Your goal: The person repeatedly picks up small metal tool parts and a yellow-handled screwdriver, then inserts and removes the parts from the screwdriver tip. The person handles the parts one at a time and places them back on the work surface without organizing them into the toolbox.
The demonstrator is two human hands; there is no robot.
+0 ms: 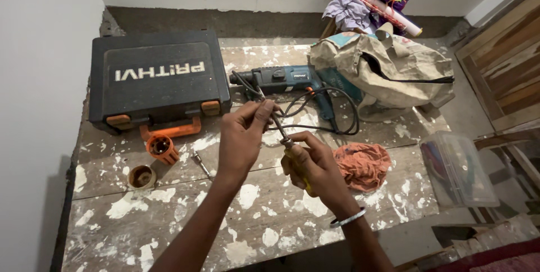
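Hard to make out exactly what's being held here. The right hand (315,162) is wrapped shut around a yellow handle (304,181), mostly buried in the fist, so only a sliver shows; looks like a screwdriver. Its thin metal shaft (279,127) runs up and left from the fist. The left hand (242,137) pinches the top end of that shaft between thumb and fingertips, other fingers curled in loose. The tip itself is hidden behind those fingers, so I can't tell what kind it is. Both hands hang just above the table (169,216), a plank top splattered with white paint.

Right behind the hands lies a teal drill (287,78) with its black cord (337,114) looped beside it; part of the drill's back end is covered by a tan bag (388,64). A black case (154,78) with orange latches sits shut to the left. Near it are an orange cap (162,148), a small round tin (140,176) and a loose bit (201,162). An orange rag (363,165) lies just right of the right hand. A clear plastic box (458,168) hangs off the right edge, contents too blurry to tell.
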